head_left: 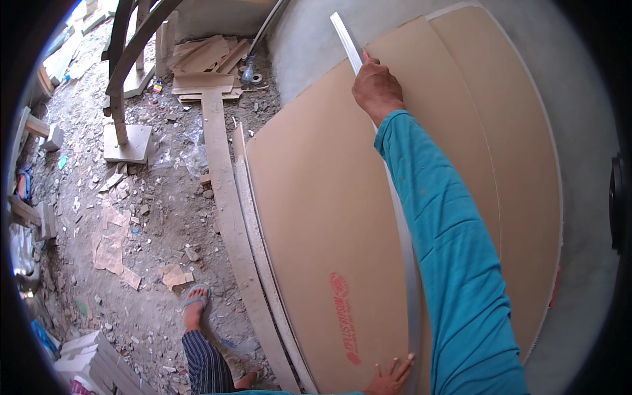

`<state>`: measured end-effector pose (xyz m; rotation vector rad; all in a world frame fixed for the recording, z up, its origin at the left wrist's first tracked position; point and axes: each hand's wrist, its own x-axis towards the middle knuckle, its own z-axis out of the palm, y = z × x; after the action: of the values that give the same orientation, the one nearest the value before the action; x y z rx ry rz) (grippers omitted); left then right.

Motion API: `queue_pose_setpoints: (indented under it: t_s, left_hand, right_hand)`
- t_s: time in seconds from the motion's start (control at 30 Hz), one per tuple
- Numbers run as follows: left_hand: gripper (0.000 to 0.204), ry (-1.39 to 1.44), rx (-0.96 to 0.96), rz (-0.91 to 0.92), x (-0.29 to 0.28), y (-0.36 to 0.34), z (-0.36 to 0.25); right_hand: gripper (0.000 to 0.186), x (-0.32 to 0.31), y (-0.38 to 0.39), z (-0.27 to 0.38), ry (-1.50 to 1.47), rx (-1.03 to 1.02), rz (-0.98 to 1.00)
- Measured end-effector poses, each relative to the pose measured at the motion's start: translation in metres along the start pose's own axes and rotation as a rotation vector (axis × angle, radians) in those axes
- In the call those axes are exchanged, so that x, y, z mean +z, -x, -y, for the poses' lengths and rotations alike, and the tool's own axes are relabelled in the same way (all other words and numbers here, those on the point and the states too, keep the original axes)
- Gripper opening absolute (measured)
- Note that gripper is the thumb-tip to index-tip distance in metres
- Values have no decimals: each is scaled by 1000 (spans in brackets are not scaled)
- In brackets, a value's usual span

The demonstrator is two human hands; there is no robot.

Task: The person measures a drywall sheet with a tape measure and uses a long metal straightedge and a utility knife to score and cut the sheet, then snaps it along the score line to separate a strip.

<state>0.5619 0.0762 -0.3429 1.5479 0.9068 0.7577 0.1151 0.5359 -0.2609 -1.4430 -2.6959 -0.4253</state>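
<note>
A large brown gypsum board point(329, 197) leans on the grey wall, its face toward me. A long silvery metal profile point(403, 230) lies along it from its upper edge to its bottom. Near the top, my right hand point(378, 89) is closed against the profile. A small red-ended thing point(366, 55) sticks out past its fingers; most of it is hidden in the grip, so its kind is unclear. Low down, my left hand point(390, 378) rests flat on the board with fingers spread, its fingertips touching or nearly touching the profile. Red printing point(345, 319) marks the board.
Another board point(507, 145) stands behind at the right. A long plank point(227, 197) runs on the ground along the board's left side. Broken board pieces point(204, 69) are piled at the far end. Rubble covers the ground, with scaffold legs point(118, 112) and grey blocks point(99, 362) at the left.
</note>
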Motion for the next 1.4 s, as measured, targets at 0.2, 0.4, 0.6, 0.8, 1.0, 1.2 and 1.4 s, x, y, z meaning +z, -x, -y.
queue_pose_setpoints:
  t_s: [0.2, 0.4, 0.6, 0.8, 1.0, 1.2, 1.4]
  left_hand:
    - [108, 6, 11, 32, -17, 3, 3]
    - [114, 19, -51, 85, -60, 16, -17]
    - [112, 0, -12, 66, -39, 7, -9]
    - [106, -60, 26, 33, -25, 2, 1]
    - [101, -115, 59, -4, -9, 0, 7]
    - [95, -195, 105, -29, 9, -3, 16]
    - [94, -387, 85, -64, 25, -8, 21]
  right_hand:
    - [30, 4, -11, 1, 28, -12, -4]
    - [29, 10, -14, 1, 28, -43, -8]
    - [29, 23, -14, -6, 204, -69, -30]
    - [28, 10, 8, -2, 208, -95, -50]
    - [26, 4, 31, -6, 174, -68, -28]
    - [25, 0, 54, -8, 238, -11, 20]
    - [25, -6, 78, -12, 230, 21, 34]
